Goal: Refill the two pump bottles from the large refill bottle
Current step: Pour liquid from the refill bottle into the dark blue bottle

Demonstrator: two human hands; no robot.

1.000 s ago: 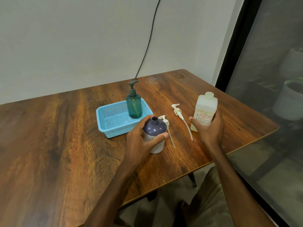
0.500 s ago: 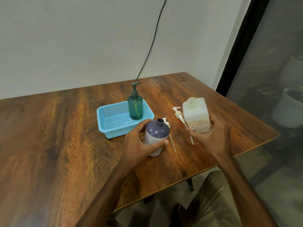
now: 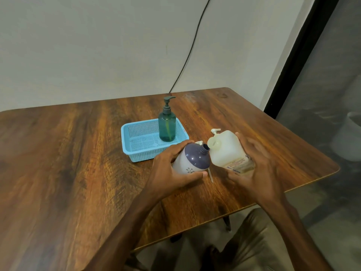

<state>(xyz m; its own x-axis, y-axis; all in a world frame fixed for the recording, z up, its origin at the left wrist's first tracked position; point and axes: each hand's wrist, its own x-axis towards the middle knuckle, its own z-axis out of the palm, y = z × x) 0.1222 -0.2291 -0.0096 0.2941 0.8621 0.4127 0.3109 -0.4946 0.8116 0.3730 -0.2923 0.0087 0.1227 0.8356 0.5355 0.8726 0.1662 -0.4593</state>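
Refill bottle (image 3: pixel 226 151), tilted above the table, mouth at the open neck of the purple pump bottle (image 3: pixel 192 159) at its 9 o'clock, seems heavy and smooth. The right hand (image 3: pixel 259 169) wraps its lower body; the left hand (image 3: pixel 170 169) grips the purple pump bottle.

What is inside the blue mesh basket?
A teal pump bottle stands upright in the far right corner of the blue mesh basket, pump fitted. The left hand and the purple-topped bottle cover the basket's near right corner, so anything there is hidden.
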